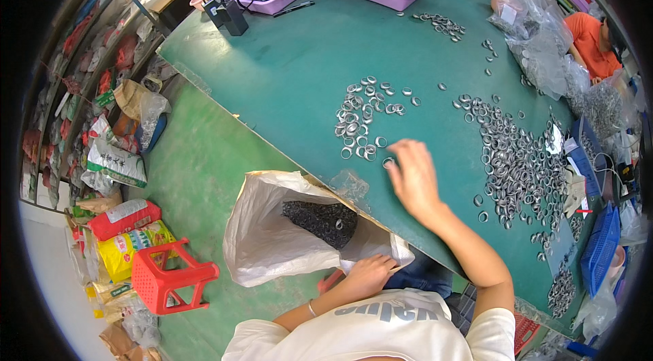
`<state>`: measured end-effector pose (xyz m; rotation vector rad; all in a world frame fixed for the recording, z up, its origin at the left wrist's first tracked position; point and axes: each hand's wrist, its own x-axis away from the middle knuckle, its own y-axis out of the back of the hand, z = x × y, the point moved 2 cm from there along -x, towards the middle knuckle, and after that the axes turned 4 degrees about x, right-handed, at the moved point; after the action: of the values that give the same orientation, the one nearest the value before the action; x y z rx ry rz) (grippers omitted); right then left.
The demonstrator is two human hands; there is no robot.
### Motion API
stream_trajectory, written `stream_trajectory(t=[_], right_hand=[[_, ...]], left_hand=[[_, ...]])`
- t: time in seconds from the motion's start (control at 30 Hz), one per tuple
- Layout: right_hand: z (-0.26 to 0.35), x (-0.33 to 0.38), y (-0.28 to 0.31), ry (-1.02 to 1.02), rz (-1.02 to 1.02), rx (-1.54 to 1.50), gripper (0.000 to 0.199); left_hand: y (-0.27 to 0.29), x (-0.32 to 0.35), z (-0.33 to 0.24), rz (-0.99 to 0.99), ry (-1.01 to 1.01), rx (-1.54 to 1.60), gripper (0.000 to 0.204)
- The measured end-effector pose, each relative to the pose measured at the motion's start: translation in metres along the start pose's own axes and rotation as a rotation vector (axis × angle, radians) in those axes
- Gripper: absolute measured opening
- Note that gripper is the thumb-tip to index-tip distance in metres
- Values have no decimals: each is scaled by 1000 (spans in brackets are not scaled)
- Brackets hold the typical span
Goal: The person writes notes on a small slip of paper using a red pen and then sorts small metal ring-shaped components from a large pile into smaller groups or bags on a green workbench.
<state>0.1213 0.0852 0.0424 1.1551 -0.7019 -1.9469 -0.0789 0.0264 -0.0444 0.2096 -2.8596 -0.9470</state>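
Head view: ring cluster [349, 118] and larger pile [517, 187] remain on desk [272, 82]
Sack [262, 252]: dark heap [313, 221], one ring-like piece [339, 223]
Right hand [415, 181]: fingers half-curled by cluster, grip unclear (blurred)
Left hand [371, 274]: fingers closed on sack

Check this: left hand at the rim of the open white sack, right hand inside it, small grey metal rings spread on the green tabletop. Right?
No: the right hand isn't inside the open white sack; the head view shows it over the green tabletop, at the small grey metal rings. Left hand and rings as stated.
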Motion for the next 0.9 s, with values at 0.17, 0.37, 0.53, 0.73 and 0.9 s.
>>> stream_trajectory(t=[0.17, 0.37, 0.53, 0.73, 0.9], right_hand=[[-37, 2, -4, -72, 148, 257, 25], [-46, 0, -4, -75, 156, 137, 13], [-41, -4, -4, -171, 166, 16, 12], [-19, -5, 2, -214, 219, -263, 17], [-10, 2, -13, -52, 261, 76, 36]], left_hand=[[2, -2, -2, 5, 1, 2, 23], [5, -2, -4, -12, -16, -4, 23], [5, -1, -4, -13, -8, -23, 22], [1, -2, -1, 5, 1, -29, 20], [4, -3, -3, -37, -5, -14, 19]])
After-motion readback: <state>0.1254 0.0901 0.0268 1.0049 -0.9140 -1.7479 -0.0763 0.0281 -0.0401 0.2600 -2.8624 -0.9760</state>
